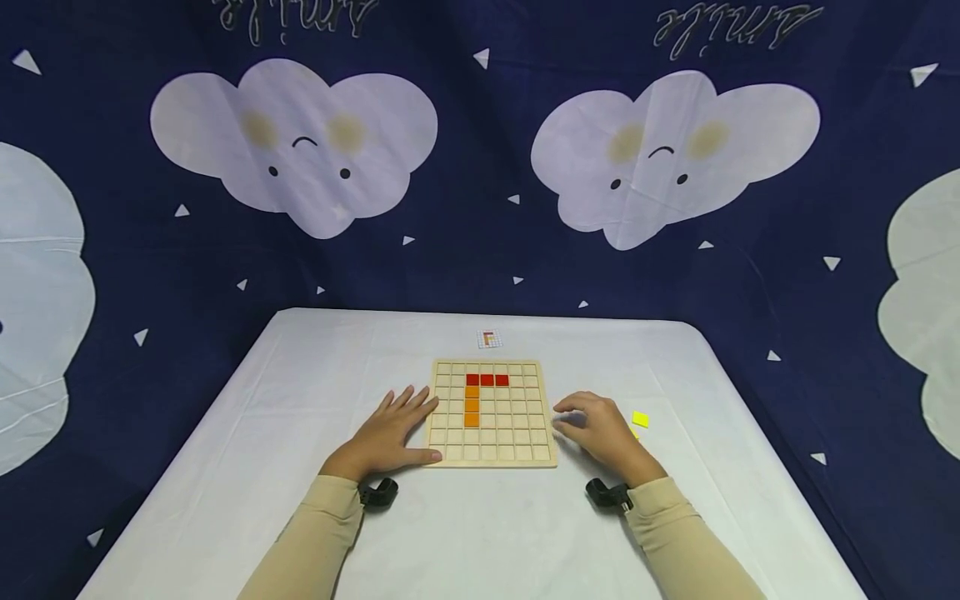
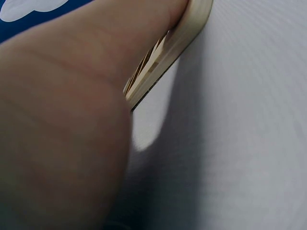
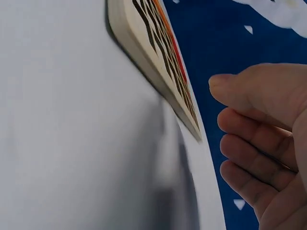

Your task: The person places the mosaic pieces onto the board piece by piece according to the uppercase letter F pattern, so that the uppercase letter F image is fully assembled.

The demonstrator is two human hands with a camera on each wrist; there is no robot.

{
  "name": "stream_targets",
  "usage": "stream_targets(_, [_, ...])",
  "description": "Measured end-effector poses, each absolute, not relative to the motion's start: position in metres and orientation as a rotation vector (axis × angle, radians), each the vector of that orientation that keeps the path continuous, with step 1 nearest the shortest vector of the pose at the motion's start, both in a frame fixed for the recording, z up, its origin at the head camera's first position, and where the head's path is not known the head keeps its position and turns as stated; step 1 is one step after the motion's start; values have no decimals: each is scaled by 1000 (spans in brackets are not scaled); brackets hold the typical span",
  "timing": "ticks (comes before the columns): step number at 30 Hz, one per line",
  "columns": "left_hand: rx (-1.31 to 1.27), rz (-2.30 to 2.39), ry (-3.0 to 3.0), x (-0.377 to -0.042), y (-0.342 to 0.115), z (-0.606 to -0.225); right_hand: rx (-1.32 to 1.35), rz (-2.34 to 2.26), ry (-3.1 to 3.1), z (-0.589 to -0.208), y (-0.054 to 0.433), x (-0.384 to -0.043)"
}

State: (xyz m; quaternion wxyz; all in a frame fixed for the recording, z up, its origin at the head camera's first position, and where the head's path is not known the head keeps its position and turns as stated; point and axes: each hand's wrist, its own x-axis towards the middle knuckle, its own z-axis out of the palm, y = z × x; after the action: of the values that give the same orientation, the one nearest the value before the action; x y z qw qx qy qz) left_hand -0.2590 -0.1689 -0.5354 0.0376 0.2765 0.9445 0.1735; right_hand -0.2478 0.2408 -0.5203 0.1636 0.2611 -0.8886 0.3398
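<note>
A wooden grid board [image 1: 517, 436] lies on the white table. Three red tiles [image 1: 487, 380] form a row in its upper part, and orange tiles [image 1: 472, 406] run downward from the row's left end. My left hand [image 1: 386, 435] is spread flat at the board's left edge, fingertips and thumb touching its rim. Just off the right edge, my right hand [image 1: 600, 427] hovers with loosely bent fingers [image 3: 244, 120]; thumb and index tip look apart in the head view, and I see nothing between them. Beside it lies a yellow tile [image 1: 640, 419], with another yellow piece mostly hidden behind the hand.
A small card [image 1: 489, 338] with a printed grid pattern in red and orange lies beyond the board. The white table [image 1: 337, 350] ends at a dark blue backdrop [image 1: 480, 250] with clouds. Black wrist cameras [image 1: 378, 493] sit on both wrists.
</note>
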Motion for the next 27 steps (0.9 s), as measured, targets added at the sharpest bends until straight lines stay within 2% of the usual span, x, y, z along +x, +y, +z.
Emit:
stream_targets(14, [855,533,2901,-259,-169,-536,603,888,-2551,-520,308,-228])
stream_targets(27, [879,551,2896,-258,-169,-532,553,898,-2614,-525,337,-199])
